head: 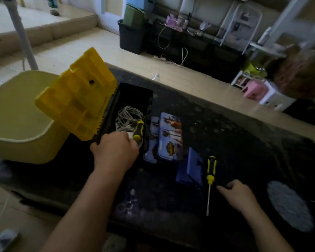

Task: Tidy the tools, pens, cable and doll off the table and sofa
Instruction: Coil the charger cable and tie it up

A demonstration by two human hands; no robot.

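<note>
Fingers of the left hand [115, 151] are curling over the toolbox [133, 99] near rim, gripping it; the right hand [238, 194] is hovering loosely curled, empty, just at 4 o'clock of the loose screwdriver [210, 177]. Risks: the raised yellow lid [76, 93] at 10 o'clock could be dropping shut; the coiled cable [129, 115] inside may be snagging; the thin shaft might be rolling away.

Yellow-green tub [16, 113], pink stool [254, 90]
</note>
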